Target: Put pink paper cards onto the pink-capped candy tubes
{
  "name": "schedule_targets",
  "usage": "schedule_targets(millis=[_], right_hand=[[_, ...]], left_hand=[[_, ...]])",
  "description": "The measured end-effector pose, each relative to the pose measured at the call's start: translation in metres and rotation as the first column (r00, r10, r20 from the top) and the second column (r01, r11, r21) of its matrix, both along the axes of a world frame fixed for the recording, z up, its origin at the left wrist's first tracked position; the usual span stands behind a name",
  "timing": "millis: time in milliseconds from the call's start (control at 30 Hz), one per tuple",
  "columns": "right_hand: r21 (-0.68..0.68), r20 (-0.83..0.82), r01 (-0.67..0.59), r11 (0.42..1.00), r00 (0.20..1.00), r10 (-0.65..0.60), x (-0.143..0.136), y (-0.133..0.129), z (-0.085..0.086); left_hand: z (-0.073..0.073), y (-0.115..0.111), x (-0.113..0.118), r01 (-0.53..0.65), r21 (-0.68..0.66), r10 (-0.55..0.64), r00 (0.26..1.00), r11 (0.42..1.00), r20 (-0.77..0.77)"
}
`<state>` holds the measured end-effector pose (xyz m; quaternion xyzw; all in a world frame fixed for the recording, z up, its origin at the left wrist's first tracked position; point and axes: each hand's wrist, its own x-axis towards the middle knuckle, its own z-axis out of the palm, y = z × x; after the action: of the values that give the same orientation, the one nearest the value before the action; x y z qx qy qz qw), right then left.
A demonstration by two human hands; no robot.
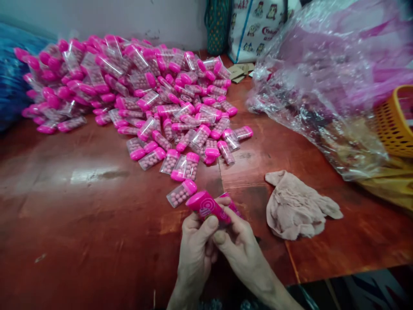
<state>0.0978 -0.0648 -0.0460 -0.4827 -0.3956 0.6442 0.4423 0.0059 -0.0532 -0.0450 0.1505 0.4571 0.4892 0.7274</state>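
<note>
My left hand (198, 239) and my right hand (241, 247) are together near the front of the table, both closed on one small pink candy box (206, 206). It has a pink cap end and a pink printed wrap with a round pattern, and it is tilted up to the left. My thumbs press on its near side. Behind my right fingers shows part of another pink printed piece (235, 206), mostly hidden. Just beyond my left hand lies a clear candy box (179, 196) with a pink cap and pink balls inside.
A large heap of pink-capped candy boxes (138, 82) fills the back left. A crumpled beige cloth (295, 206) lies right of my hands. Clear plastic bags (309, 86), a yellow basket (395, 125) and a printed white bag (254, 32) stand further right. A blue bag (13, 82) sits far left.
</note>
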Motion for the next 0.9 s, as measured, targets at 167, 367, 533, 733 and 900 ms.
schedule_targets(millis=[167,367,533,733,900], right_hand=[[0.061,0.314,-0.014,0.998,0.949,-0.006,0.002,-0.002,0.005],[0.039,0.33,-0.121,0.992,0.938,0.102,0.003,-0.006,0.009],[0.025,0.233,-0.146,0.989,0.963,0.136,0.001,-0.009,0.009],[-0.036,0.072,-0.159,0.987,0.984,0.161,0.001,-0.011,0.002],[-0.088,-0.063,-0.179,0.98,0.983,0.174,-0.001,-0.01,0.0]], left_hand=[[-0.002,-0.001,0.0,-0.08,-0.024,0.082,0.995,0.996,0.056],[0.003,0.001,-0.006,-0.09,0.042,0.083,0.986,0.995,0.144],[0.008,0.002,-0.01,-0.107,0.099,0.098,0.991,0.989,0.095],[0.007,0.005,-0.023,-0.157,0.23,0.222,0.93,0.96,-0.293],[0.0,0.0,-0.027,-0.215,0.269,0.305,0.884,0.939,-0.356]])
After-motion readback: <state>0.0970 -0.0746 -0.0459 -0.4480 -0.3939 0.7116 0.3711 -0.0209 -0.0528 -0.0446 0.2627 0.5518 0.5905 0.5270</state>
